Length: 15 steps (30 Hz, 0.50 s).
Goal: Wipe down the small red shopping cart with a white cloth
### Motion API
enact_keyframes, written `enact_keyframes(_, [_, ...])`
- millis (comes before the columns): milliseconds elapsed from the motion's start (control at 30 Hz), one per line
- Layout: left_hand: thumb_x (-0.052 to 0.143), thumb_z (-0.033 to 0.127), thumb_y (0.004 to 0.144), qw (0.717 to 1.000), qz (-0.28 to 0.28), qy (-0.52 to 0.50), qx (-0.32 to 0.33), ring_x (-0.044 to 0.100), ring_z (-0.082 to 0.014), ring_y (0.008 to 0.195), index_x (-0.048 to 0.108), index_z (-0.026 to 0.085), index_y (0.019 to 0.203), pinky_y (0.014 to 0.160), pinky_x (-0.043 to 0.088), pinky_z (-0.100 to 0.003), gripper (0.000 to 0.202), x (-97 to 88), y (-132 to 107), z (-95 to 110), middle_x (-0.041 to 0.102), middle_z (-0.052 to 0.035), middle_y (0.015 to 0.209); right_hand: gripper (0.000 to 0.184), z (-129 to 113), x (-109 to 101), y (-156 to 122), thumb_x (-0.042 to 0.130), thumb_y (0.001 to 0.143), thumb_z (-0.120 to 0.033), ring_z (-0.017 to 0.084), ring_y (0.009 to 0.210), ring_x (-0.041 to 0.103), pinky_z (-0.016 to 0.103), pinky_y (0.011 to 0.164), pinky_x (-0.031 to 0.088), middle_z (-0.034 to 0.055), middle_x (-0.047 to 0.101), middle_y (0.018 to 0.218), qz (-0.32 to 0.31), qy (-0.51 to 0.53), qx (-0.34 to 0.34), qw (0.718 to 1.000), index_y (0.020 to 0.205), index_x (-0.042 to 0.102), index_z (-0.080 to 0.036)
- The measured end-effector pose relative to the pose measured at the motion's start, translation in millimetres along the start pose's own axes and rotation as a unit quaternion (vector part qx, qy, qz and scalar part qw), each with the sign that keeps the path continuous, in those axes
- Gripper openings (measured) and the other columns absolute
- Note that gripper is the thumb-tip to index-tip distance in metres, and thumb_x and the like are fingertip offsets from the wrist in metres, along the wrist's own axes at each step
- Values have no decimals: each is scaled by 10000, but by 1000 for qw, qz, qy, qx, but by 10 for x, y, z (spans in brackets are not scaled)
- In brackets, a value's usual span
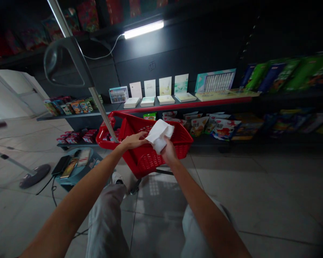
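Note:
A folded white cloth or paper towel is between my hands, above the basket of a red shopping cart. My right hand is closed around its lower right part, with the thumb on top. From the left, my left hand reaches over the basket, its fingertips at the cloth's left edge and seemingly pinching it. The cart's red handle lies to the left of my left hand. Part of the basket's inside is hidden by the cloth and my hands.
A metal pole with a grey bracket slants down by the cart handle. Behind the cart, a dark shelf bears books and boxes, with snack bags below. Left stand a blue-grey stool with devices and cables, and a round stand base.

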<state>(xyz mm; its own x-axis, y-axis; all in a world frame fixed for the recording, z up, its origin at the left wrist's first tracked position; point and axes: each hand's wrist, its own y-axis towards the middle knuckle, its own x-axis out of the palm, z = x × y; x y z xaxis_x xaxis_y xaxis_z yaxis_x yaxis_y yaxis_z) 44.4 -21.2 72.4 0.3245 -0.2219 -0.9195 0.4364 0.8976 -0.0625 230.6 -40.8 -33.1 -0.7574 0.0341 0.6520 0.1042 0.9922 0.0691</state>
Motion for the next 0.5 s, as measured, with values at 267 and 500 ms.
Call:
enact_keyframes(267, [637, 646, 836, 970, -7, -226, 89, 651, -254, 1134, 735, 118, 1160, 988, 490, -316, 628, -44, 65, 11, 739, -99, 1192, 472, -223, -2, -58, 550, 850, -550, 290, 1072, 727, 430, 854, 635, 102, 767, 1141, -48, -16, 15, 999, 1145, 631, -191])
enact_keyframes(500, [783, 589, 762, 932, -66, -340, 103, 663, -257, 1074, 775, 126, 1069, 996, 482, -358, 556, -193, -81, 88, 766, -86, 1053, 428, -296, 61, -209, 618, 844, -558, 279, 1052, 732, 386, 814, 634, 68, 786, 1034, -46, 1, 44, 998, 1086, 665, -208])
